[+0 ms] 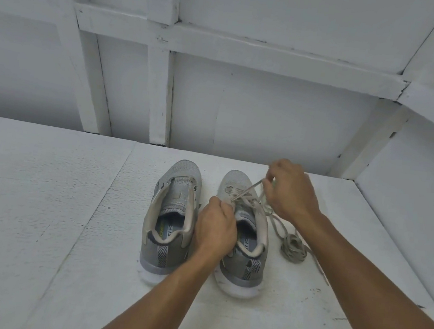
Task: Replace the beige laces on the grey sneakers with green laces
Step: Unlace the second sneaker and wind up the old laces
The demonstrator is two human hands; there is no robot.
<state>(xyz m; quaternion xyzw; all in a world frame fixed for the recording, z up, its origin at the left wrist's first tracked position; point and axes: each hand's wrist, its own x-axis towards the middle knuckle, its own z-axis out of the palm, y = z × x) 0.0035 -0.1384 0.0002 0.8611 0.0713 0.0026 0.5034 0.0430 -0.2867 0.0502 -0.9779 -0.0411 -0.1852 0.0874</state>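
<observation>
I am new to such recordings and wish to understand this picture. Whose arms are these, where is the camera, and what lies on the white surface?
There is no machine here. The two bare arms belong to a person who wears the camera on the head. It looks forward and down, so you see the hands as the person sees them. There is only this one view.

Two grey sneakers stand side by side on the surface, heels toward the person. The left sneaker shows no lace. The right sneaker has a pale lace. The left hand holds this lace at the eyelets. The right hand pinches a strand of it above the toe. Beside the right sneaker lies a coil of lace. Its colour is hard to tell.
</observation>
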